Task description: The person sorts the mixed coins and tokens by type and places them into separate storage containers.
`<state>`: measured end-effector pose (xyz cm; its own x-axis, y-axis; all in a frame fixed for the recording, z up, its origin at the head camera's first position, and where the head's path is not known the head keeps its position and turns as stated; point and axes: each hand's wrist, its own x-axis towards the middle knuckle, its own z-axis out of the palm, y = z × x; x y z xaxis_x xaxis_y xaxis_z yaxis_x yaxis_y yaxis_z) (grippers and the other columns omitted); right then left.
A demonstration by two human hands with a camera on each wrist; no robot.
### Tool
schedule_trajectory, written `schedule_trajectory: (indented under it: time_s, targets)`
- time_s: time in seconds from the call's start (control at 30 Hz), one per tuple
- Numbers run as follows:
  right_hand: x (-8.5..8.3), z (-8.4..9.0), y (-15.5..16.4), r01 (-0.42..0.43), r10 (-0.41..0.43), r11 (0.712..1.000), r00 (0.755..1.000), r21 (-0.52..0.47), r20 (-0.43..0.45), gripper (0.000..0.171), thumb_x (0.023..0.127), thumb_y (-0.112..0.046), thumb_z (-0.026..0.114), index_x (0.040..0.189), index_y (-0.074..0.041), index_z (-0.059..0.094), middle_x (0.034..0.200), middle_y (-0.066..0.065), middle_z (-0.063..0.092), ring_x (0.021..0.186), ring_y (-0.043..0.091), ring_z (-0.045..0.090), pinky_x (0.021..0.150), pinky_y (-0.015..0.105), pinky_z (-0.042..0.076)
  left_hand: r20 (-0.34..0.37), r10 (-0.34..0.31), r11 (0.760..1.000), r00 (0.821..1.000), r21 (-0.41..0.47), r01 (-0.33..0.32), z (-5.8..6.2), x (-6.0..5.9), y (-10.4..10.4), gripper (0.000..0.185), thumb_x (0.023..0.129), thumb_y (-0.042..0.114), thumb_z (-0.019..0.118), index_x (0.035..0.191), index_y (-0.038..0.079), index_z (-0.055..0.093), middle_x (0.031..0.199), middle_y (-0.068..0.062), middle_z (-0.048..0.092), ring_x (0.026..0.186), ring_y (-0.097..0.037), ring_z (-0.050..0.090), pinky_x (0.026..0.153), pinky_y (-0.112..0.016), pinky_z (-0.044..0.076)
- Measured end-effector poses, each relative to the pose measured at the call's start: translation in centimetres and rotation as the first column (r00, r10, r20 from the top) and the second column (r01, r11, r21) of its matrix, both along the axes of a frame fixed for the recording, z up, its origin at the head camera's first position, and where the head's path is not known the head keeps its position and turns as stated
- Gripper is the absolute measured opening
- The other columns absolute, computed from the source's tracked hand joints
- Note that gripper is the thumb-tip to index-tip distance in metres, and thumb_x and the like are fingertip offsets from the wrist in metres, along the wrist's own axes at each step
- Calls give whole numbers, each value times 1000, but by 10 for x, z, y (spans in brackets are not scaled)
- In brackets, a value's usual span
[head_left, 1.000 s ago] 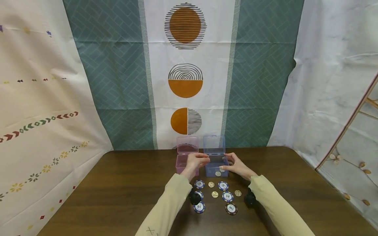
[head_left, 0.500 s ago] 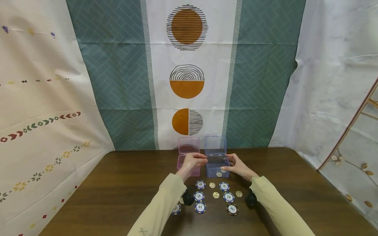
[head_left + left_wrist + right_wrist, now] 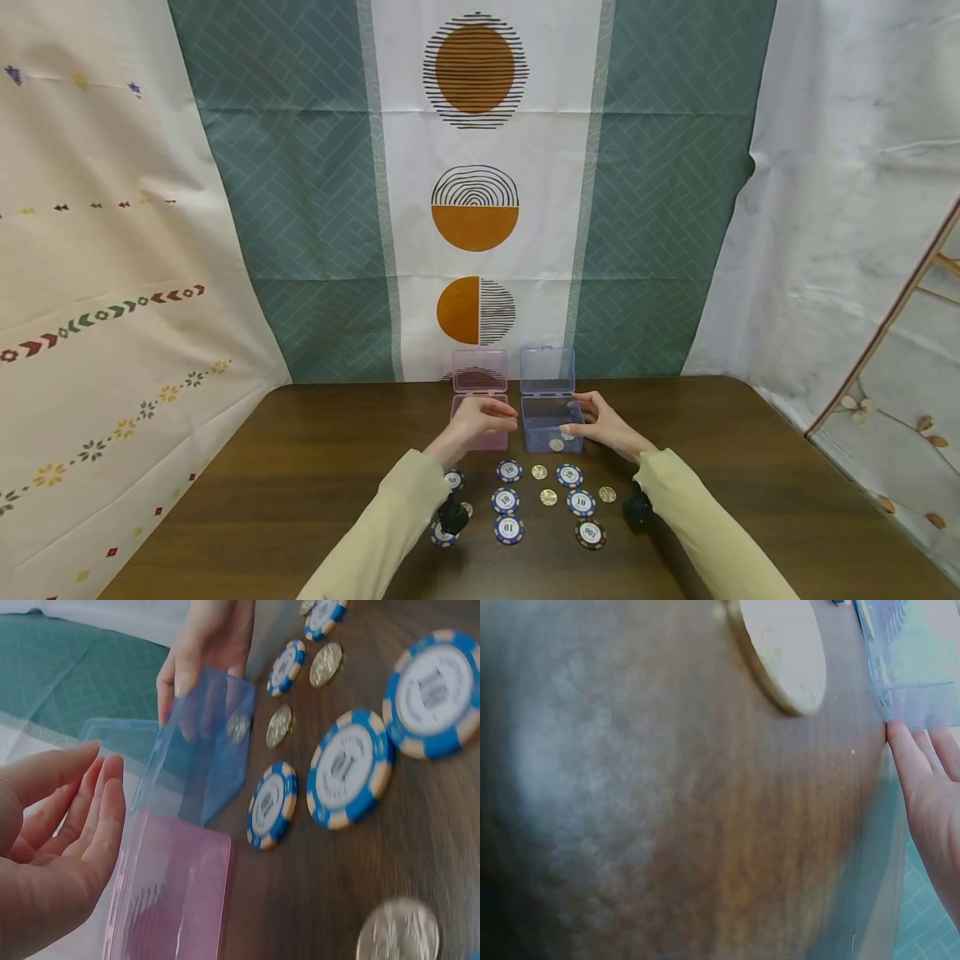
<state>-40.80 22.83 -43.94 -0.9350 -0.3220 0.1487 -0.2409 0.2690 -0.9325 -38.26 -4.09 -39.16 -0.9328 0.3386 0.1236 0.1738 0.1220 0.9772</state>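
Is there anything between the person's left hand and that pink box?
Nothing visible. The left hand hovers open just over the pink box, whose lid stands raised behind it. The blue box sits beside it, touched by the right hand; the chips lie nearer the person.
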Motion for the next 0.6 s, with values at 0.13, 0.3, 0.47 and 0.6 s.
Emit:
schedule_trajectory:
  time_s: [0.13, 0.3, 0.47, 0.6]
  targets:
    - [4, 5, -1, -10, 10, 1000, 1000, -11, 14, 71, 80, -16, 70, 131, 2, 25, 136, 24, 26, 127, 40, 19, 97, 54, 22, 30, -110, 994, 993, 13, 110, -3, 1, -11, 23, 77, -2, 68, 97, -13, 62, 85, -16, 65, 78, -25, 64, 78, -45, 46]
    - [16, 20, -7, -22, 22, 1000, 999, -14, 28, 72, 81, -12, 69, 131, 7, 22, 136, 28, 24, 126, 43, 18, 97, 54, 21, 55, -230, 972, 972, -31, 232, -7, 2, -29, 23, 77, -4, 67, 98, -13, 61, 87, -18, 65, 78, -26, 63, 75, -39, 48]
    - [22, 27, -9, -19, 19, 1000, 999, 1, 31, 70, 82, -11, 68, 132, 8, 22, 136, 28, 23, 127, 42, 17, 98, 53, 21, 12, -248, 954, 969, -168, 247, -7, 3, -48, 22, 78, 3, 69, 98, -6, 64, 87, -12, 65, 78, -22, 62, 73, -33, 49]
    - [21, 25, -8, -22, 22, 1000, 999, -7, 28, 69, 82, -10, 67, 131, 8, 22, 136, 28, 23, 126, 43, 17, 98, 53, 21, -14, -274, 931, 962, -255, 261, -7, 3, -61, 23, 81, 6, 68, 100, -4, 63, 89, -9, 64, 80, -22, 60, 75, -33, 49]
